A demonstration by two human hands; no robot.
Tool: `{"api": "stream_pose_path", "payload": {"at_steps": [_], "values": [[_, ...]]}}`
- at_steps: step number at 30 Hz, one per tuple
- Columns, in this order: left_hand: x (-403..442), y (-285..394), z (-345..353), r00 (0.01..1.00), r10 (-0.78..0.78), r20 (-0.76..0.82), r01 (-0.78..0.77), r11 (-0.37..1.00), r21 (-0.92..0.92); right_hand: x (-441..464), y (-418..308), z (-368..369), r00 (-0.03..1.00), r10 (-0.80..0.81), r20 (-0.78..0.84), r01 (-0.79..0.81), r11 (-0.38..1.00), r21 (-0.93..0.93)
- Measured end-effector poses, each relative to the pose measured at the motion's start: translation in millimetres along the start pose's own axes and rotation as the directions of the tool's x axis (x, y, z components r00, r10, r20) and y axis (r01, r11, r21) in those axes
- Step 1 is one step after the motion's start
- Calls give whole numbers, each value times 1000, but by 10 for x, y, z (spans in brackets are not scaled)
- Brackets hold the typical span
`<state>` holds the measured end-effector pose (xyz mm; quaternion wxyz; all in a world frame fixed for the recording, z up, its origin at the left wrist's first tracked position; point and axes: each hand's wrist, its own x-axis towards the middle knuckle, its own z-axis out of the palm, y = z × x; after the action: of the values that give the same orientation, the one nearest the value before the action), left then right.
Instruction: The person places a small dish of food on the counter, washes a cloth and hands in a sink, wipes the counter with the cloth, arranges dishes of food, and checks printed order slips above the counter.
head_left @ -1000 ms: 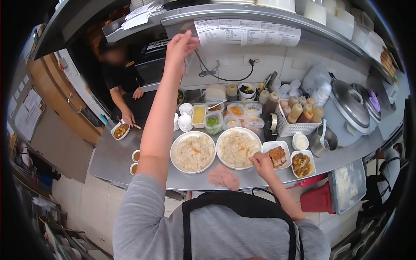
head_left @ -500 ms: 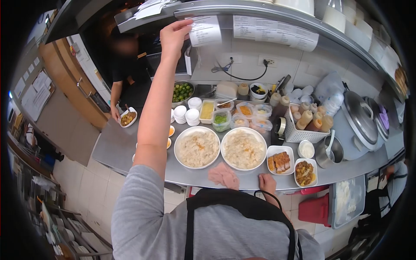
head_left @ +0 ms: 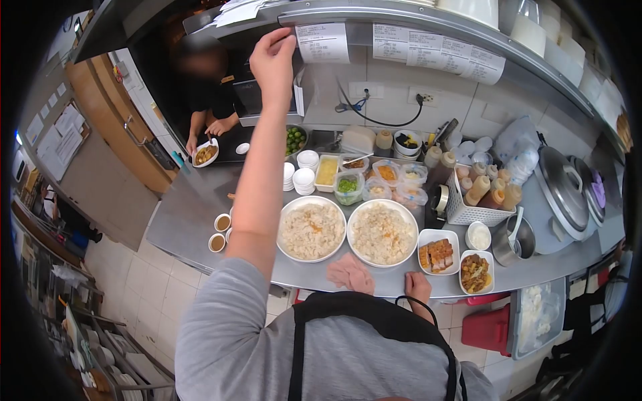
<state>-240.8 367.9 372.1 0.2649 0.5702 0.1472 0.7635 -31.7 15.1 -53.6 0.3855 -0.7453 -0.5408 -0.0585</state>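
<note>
My left hand [head_left: 274, 60] is raised to the shelf rail, its fingers pinched at the left edge of a printed paper slip [head_left: 323, 43]. Down at the counter's front edge rests my right hand [head_left: 418, 286], fingers curled in and nothing visible in them. Two large white bowls of a pale, rice-like food, the left bowl [head_left: 311, 229] and the right bowl [head_left: 382, 234], stand side by side. A pink cloth [head_left: 351, 273] lies in front of them. Right of the bowls are a dish of sliced fried meat [head_left: 438, 254] and a dish of brown stew [head_left: 475, 273].
More slips [head_left: 438, 52] hang on the rail. Behind the bowls are small food tubs [head_left: 348, 186] and stacked white cups [head_left: 304, 179]. A bottle basket [head_left: 478, 210] and a metal pot [head_left: 513, 240] stand right. A co-worker [head_left: 214, 100] handles a dish [head_left: 205, 154] at far left.
My right hand has drawn back from the right bowl to the counter edge. One slip now hangs apart from the others, beside my left hand. The view has shifted, and the co-worker's hands have moved.
</note>
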Motion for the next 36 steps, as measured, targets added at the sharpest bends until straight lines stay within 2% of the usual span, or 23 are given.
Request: {"api": "stream_pose_path", "payload": {"at_steps": [1, 3, 5, 8, 10, 11, 13, 14, 16, 19, 21, 25, 29, 32, 33, 35, 36], "values": [[-135, 39, -9, 977, 211, -31, -194, 941, 279, 3, -4, 1, 1000, -1, -8, 1, 1000, -1], [-488, -102, 126, 989, 145, -16, -143, 984, 104, -10, 7, 19, 1000, 1, -10, -1, 1000, -4], [-825, -69, 386, 930, 292, 226, -345, 904, 252, -11, 13, 19, 1000, 1, -11, -1, 1000, -13], [-951, -56, 841, 940, 276, 198, -331, 876, 351, -6, -9, 6, 999, -16, -28, 16, 1000, -10], [-788, -104, 1034, 972, 173, 160, -192, 975, 112, -7, -18, 5, 1000, 21, 0, -21, 1000, -2], [-764, -91, 1062, 972, 171, 160, -190, 975, 112, -9, -9, 14, 1000, 22, 2, -22, 1000, -3], [-735, -55, 1099, 968, -99, 230, 97, 995, 17, -17, 10, 23, 999, 33, 20, -32, 999, -31], [-767, -62, 1069, 968, -101, 231, 100, 995, 17, -21, 4, 17, 999, 35, 22, -35, 999, -32], [-888, -97, 922, 971, 168, 168, -192, 971, 140, -16, -7, 16, 999, 39, 12, -39, 999, -24], [-1064, -224, 586, 972, 182, 150, -210, 957, 201, -22, -3, 14, 999, 48, 0, -48, 999, -12], [-1100, -314, 400, 991, 76, 112, -99, 970, 223, -23, 1, 11, 999, 42, -7, -42, 999, -1], [-901, -169, 393, 988, 23, 150, -63, 961, 269, -17, -1, 5, 1000, 29, -3, -29, 999, 15], [-566, -12, 585, 976, 131, 174, -178, 940, 292, -25, 13, 22, 1000, 24, -17, -24, 1000, 11], [-493, 70, 660, 982, 121, 144, -134, 987, 86, -27, 2, 17, 999, 41, -9, -41, 999, 6], [-540, 85, 647, 982, 121, 145, -134, 987, 84, -28, -5, 10, 999, 43, -13, -43, 999, 10], [-662, 182, 610, 959, 260, 114, -270, 959, 85, -10, -10, 10, 999, 49, -22, -49, 999, 14], [-689, 93, 602, 959, 258, 117, -268, 960, 80, -12, -10, 11, 998, 50, -24, -50, 999, 5]]}}
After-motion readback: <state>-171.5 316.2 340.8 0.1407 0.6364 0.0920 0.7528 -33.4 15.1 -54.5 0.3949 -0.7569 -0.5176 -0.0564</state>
